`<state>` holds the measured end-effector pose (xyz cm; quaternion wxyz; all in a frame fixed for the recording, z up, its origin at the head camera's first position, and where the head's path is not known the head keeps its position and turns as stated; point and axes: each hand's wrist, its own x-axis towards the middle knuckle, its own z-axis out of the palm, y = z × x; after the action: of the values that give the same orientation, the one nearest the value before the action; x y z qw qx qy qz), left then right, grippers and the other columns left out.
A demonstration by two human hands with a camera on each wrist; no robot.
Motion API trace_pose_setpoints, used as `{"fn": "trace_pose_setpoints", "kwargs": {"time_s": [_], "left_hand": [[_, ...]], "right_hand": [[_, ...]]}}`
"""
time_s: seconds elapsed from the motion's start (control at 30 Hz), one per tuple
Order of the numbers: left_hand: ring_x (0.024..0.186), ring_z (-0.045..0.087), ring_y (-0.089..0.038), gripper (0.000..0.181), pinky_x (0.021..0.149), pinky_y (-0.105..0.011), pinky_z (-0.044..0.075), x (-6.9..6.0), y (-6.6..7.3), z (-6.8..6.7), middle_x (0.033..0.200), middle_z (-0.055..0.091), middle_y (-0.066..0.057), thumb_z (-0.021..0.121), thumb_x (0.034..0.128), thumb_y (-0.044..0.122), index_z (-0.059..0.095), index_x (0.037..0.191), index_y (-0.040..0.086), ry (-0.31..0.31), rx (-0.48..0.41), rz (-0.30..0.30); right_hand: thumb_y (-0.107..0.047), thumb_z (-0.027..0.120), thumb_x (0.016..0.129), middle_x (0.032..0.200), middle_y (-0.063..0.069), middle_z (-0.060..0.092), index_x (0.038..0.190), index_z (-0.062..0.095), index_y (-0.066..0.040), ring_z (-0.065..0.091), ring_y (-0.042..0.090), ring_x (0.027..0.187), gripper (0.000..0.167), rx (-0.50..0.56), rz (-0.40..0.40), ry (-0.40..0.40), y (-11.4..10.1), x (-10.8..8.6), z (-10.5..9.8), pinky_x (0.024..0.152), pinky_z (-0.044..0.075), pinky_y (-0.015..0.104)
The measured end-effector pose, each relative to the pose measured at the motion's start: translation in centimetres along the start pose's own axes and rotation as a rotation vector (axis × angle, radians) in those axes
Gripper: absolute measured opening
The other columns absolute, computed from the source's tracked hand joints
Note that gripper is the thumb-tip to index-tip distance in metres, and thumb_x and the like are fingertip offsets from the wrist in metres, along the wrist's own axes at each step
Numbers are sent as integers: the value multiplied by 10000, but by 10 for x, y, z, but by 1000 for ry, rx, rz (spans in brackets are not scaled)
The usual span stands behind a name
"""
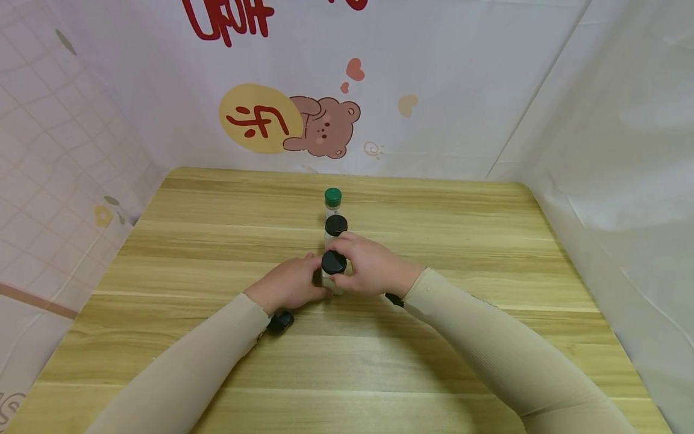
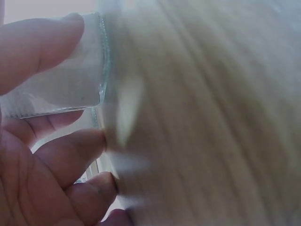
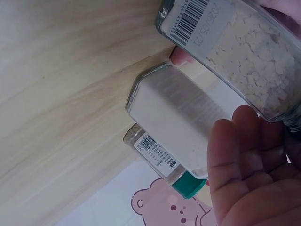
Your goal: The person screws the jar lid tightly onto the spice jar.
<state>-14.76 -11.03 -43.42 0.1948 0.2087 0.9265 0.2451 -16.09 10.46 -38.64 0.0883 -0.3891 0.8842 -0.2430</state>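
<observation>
A square glass jar (image 3: 254, 61) of pale flakes, with a black lid (image 1: 334, 262), stands nearest in a row of three containers. My left hand (image 1: 293, 282) holds its lower part; in the left wrist view the thumb (image 2: 42, 47) presses the glass and the fingers reach round behind. From the right, my right hand (image 1: 374, 265) grips it near the lid, thumb and forefinger on opposite sides. Just behind is a second glass jar (image 3: 174, 113) of white contents with a black lid (image 1: 336, 225). Farthest back stands a small bottle with a green cap (image 1: 333, 196).
The wooden table (image 1: 461, 241) meets a white printed backdrop (image 1: 450, 132) with a cartoon bear at its far edge. White sheeting (image 1: 623, 150) hangs along the right side. Black wrist devices (image 1: 280, 322) sit under both wrists.
</observation>
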Motion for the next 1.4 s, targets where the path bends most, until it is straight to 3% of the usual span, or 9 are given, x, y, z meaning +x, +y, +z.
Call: {"fn": "trace_pose_setpoints", "kwargs": {"time_s": [0.43, 0.6, 0.83, 1.03, 1.2, 1.4], "left_hand": [[1531, 406, -419, 685, 1206, -590, 407, 0, 2, 0, 1583, 509, -203, 782, 942, 417, 519, 1557, 268, 5, 1, -3], [1539, 387, -426, 711, 1215, -600, 392, -1, 2, 1, 1559, 536, -198, 781, 944, 430, 493, 1577, 286, 4, -2, -4], [1528, 403, -436, 711, 1203, -600, 407, 0, 1, 0, 1544, 543, -224, 786, 939, 436, 497, 1572, 290, 5, 9, -4], [1521, 408, -444, 683, 1206, -599, 404, 0, 1, 1, 1508, 590, -191, 797, 932, 419, 528, 1546, 283, 11, 5, 10], [1516, 410, -453, 687, 1206, -604, 402, 0, 2, 1, 1495, 603, -187, 804, 928, 408, 531, 1542, 269, 14, 7, 14], [1516, 408, -456, 715, 1203, -615, 399, -1, 3, 1, 1521, 575, -199, 804, 929, 413, 506, 1564, 272, 14, 13, 13]], "right_hand": [[-268, 786, 935, 1231, 46, 635, 1201, 682, -90, 635, 169, 1103, 338, 4, 40, 22, -1, -1, 2, 1003, 552, 340], [-326, 830, 912, 1124, 5, 646, 1142, 682, -120, 631, 157, 1034, 342, 15, 65, 50, 1, -2, 4, 950, 553, 339], [-365, 865, 888, 1016, -12, 643, 1098, 661, -121, 657, 248, 975, 380, 42, 79, 74, 2, -2, 5, 879, 534, 331], [-381, 859, 894, 1002, -32, 639, 1090, 668, -133, 644, 184, 946, 369, 46, 79, 79, 1, -4, 6, 863, 531, 306], [-388, 850, 902, 1034, -31, 647, 1136, 674, -134, 643, 163, 968, 388, 52, 65, 79, 3, -5, 6, 891, 540, 322], [-359, 837, 915, 1189, 18, 669, 1317, 646, -105, 642, 132, 1054, 513, 40, 24, 70, 5, -6, 6, 987, 556, 353]]}}
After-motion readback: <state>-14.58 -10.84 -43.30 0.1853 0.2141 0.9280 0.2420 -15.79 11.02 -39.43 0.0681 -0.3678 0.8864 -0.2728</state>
